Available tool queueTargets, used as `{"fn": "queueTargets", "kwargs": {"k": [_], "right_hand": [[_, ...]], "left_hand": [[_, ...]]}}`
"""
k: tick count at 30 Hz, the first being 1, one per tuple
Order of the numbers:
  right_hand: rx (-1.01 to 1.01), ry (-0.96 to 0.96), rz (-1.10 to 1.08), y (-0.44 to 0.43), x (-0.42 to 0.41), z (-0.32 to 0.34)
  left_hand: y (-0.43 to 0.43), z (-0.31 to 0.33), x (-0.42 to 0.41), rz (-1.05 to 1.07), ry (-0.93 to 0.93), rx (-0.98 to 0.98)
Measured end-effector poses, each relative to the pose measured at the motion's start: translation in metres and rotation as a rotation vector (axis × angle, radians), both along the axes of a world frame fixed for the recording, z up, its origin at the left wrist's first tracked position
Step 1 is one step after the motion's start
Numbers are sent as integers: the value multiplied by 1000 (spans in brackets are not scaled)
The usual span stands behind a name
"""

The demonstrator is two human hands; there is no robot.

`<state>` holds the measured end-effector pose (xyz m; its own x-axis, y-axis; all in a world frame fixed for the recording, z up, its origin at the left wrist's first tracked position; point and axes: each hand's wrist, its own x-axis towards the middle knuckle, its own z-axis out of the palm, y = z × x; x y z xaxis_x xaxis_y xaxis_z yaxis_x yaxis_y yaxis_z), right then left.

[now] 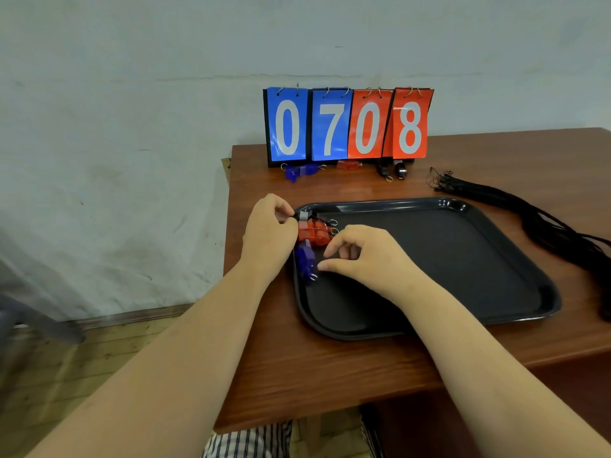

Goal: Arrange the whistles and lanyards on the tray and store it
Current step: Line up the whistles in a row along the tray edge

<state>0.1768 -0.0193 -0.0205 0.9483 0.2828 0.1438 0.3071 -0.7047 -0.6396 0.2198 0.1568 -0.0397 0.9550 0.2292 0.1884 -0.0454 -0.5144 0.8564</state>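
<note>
A black tray point(463, 259) lies on the wooden table point(297, 358). Along its left side sit a black-and-grey whistle point(305, 214), red whistles point(312, 232) and a blue whistle point(305, 259). My left hand point(269, 233) pinches the black-and-grey whistle at the tray's far left corner. My right hand point(367, 256) hovers over the tray with curled, parted fingers, its fingertips at the blue whistle. More blue whistles point(297, 171), a red whistle point(348, 165) and two black whistles point(391, 170) lie by the scoreboard. A bundle of black lanyards point(502, 200) lies right of the tray.
A flip scoreboard point(347, 123) reading 0708 stands at the table's back edge against the wall. The table's left edge runs just left of the tray, with wooden floor point(99, 358) below. Striped clothing shows at the near edge.
</note>
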Motion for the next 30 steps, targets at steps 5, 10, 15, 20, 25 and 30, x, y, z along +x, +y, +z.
{"fn": "queueTargets", "kwargs": {"k": [5,10,15,20,25,30], "right_hand": [[-8,-11,102,1,-4,0],[-12,-24,181,6,-5,-3],[8,-54,152,9,-6,-4],[17,-51,122,12,-5,-5],[-22,-35,161,10,-6,-5],[11,31,99,9,-6,-2]], "left_hand": [[1,-1,1,-2,-11,-7],[2,-3,1,-18,-37,-2],[2,-4,2,-16,-24,-7],[1,-3,1,-19,-34,-12],[1,-2,2,-18,-29,-2],[1,-2,0,-16,-26,4]]}}
